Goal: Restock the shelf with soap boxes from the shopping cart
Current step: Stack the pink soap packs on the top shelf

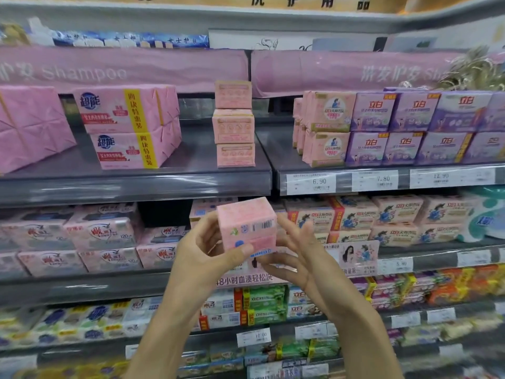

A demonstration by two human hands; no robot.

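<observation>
Both hands hold a small stack of pink soap boxes [247, 224] in front of the second shelf, barcode side facing me. My left hand [206, 254] grips the stack from the left with the thumb across its front. My right hand [292, 258] supports it from the right and below. On the grey upper shelf [169, 170] stands a column of three matching pink soap boxes [234, 124], above and slightly behind the held stack. The shopping cart is out of view.
Big pink four-packs [128, 127] sit left of the column with a bare gap between. Pink and purple soap packs [382, 127] fill the shelf to the right. Lower shelves [82, 285] are packed with other soaps, and price tags [311, 183] line the edges.
</observation>
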